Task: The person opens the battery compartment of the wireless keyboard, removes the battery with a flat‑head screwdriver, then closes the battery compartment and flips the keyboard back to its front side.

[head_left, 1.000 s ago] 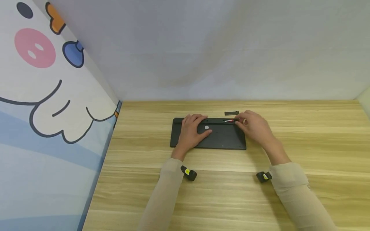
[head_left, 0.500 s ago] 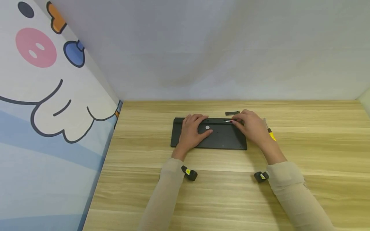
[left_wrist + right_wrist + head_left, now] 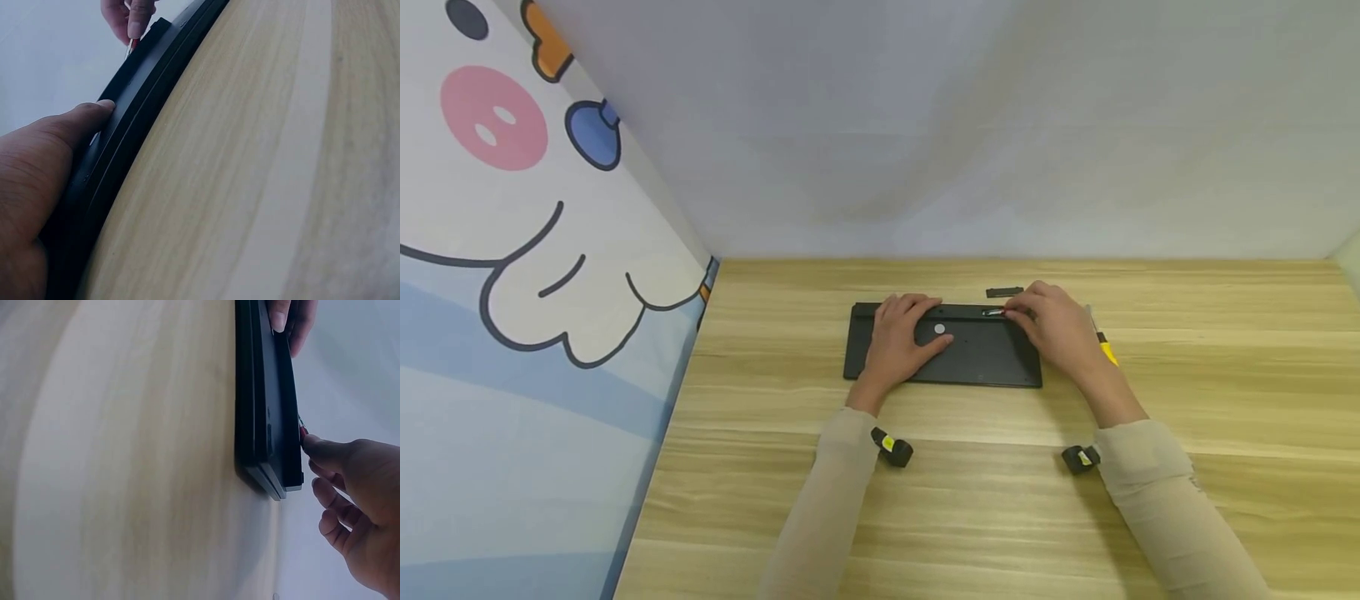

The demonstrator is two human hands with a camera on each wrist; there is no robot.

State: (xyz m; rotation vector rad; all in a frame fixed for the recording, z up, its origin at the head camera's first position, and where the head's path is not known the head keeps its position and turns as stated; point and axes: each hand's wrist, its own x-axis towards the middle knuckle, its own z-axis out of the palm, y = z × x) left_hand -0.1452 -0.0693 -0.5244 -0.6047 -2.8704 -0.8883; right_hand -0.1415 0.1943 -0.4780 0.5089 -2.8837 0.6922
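A black keyboard (image 3: 981, 360) lies face down on the wooden table, with a white round sticker on its underside. My left hand (image 3: 897, 340) holds it at the left, fingers over the far edge and thumb spread on the back. At the slot in the keyboard's raised far strip, my right hand (image 3: 1058, 327) pinches a small battery (image 3: 992, 312) between thumb and fingertips. The battery's red end (image 3: 304, 431) shows by the right thumb in the right wrist view; the fingers partly hide it. Just beyond the slot lies a small black battery cover (image 3: 1003, 292).
A screwdriver (image 3: 1106, 346) with a yellow and black handle lies right of the right hand, partly hidden by it. A pale wall (image 3: 955, 167) stands behind the table, and a cartoon-printed panel (image 3: 550, 350) borders the left.
The right hand has shifted slightly left along the slot, uncovering the screwdriver beside it. The battery's red part is now mostly covered by the fingers. The left hand stays put.
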